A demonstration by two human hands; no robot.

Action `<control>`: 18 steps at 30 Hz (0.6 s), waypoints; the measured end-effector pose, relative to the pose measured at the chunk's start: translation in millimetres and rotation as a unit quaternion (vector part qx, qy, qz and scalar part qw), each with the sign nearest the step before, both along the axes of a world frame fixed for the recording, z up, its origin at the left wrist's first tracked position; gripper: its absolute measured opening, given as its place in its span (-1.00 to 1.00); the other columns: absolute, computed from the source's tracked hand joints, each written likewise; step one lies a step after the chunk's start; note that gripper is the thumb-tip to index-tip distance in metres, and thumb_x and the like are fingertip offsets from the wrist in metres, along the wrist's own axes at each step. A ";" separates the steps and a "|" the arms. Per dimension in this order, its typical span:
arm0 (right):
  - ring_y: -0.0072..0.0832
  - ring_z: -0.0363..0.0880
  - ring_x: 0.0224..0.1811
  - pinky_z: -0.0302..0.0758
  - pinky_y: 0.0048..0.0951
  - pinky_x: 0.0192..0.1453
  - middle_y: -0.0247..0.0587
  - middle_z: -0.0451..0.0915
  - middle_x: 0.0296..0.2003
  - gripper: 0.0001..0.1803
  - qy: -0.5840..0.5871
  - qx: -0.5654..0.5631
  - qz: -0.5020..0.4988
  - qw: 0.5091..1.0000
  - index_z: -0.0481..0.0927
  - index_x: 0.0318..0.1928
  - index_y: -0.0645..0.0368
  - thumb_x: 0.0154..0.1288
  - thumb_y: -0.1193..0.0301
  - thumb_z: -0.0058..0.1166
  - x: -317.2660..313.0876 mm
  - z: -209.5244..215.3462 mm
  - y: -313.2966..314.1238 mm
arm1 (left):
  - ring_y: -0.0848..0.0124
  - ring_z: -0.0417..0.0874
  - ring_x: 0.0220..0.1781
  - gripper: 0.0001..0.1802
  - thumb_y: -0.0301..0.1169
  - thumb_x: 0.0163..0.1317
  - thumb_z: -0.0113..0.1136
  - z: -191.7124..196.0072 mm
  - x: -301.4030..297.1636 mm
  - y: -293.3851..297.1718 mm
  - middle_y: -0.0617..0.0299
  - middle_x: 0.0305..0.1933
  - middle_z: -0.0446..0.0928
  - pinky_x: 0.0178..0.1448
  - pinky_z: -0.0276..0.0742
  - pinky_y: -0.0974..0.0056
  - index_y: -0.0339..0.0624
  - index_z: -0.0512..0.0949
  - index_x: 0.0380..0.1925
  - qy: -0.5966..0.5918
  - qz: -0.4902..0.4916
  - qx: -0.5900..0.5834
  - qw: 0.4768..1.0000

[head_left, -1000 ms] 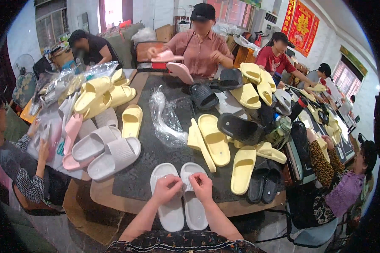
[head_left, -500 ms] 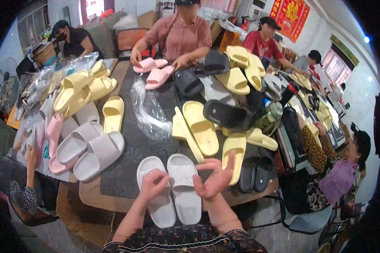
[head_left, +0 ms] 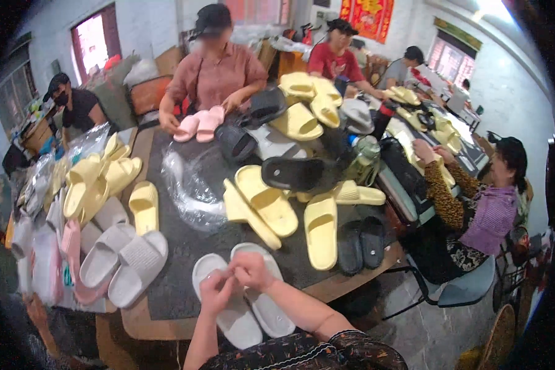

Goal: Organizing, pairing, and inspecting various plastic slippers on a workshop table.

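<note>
A pair of white slide sandals (head_left: 231, 311) lies side by side at the near edge of the dark-covered table (head_left: 185, 253). My left hand (head_left: 216, 291) and my right hand (head_left: 250, 270) meet just above the pair, fingers pinched together between the two sandals. Something very small may be held between the fingertips; I cannot make it out. Both forearms come in from the lower edge.
Yellow sandals (head_left: 268, 200), black ones (head_left: 296, 174) and grey ones (head_left: 126, 265) cover the table, with a clear plastic bag (head_left: 191, 185) in the middle. A person across holds pink sandals (head_left: 197, 123). Other people sit at the left, far right and right, by a blue-grey chair (head_left: 468, 287).
My right hand has come in from the right side of the pair to meet my left hand above the white sandals. The view has shifted closer and slightly left.
</note>
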State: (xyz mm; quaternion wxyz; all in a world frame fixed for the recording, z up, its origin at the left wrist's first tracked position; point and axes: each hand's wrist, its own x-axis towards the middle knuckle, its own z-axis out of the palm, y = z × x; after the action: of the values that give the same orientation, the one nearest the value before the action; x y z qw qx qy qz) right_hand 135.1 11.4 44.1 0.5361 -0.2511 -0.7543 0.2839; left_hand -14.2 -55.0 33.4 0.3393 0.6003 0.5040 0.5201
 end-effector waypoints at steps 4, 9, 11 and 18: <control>-0.31 0.54 -0.47 0.45 -0.38 -0.36 -0.15 0.53 -0.52 -0.84 0.031 -0.069 -0.034 0.997 0.58 -0.50 0.23 -0.03 0.64 -0.09 -3.6 -4.5 1.6 | 0.45 0.51 -0.44 -0.98 -0.58 0.07 0.20 5.2 1.6 -4.1 0.23 -0.50 0.50 -0.34 0.39 0.38 -0.30 0.55 -0.49 0.019 0.015 0.031 0.999; -0.41 0.50 -0.46 0.44 -0.45 -0.31 -0.21 0.53 -0.47 -0.74 0.062 -0.074 -0.050 0.994 0.61 -0.18 0.23 0.13 0.63 -0.07 -7.4 4.2 0.3 | 0.50 0.50 -0.50 -0.96 -0.59 0.08 0.20 -2.6 0.5 -0.9 0.24 -0.53 0.48 -0.39 0.39 0.40 -0.30 0.53 -0.50 0.026 0.036 0.037 0.998; -0.52 0.41 -0.37 0.41 -0.51 -0.22 -0.26 0.49 -0.34 -0.36 0.079 -0.025 -0.078 0.994 0.25 0.31 0.20 0.18 0.65 0.00 -8.3 11.4 4.5 | 0.50 0.48 -0.52 -0.96 -0.58 0.10 0.20 -3.3 1.4 0.3 0.25 -0.52 0.47 -0.41 0.37 0.40 -0.31 0.53 -0.49 -0.001 0.037 0.034 0.999; -0.55 0.35 -0.31 0.36 -0.52 -0.14 -0.31 0.38 -0.33 -0.01 0.129 0.024 -0.077 0.988 -0.25 0.45 0.19 0.14 0.68 0.09 0.8 57.2 16.6 | 0.43 0.55 -0.42 -0.96 -0.54 0.09 0.23 -1.5 1.2 6.8 0.20 -0.49 0.53 -0.30 0.45 0.37 -0.29 0.57 -0.47 0.020 0.019 0.012 1.000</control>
State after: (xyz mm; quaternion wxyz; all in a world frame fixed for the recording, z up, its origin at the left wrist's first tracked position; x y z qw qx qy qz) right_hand 135.9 28.0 101.3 0.6551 -0.2566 -0.6640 0.2532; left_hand -13.0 -48.2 31.9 0.3118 0.6051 0.5157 0.5202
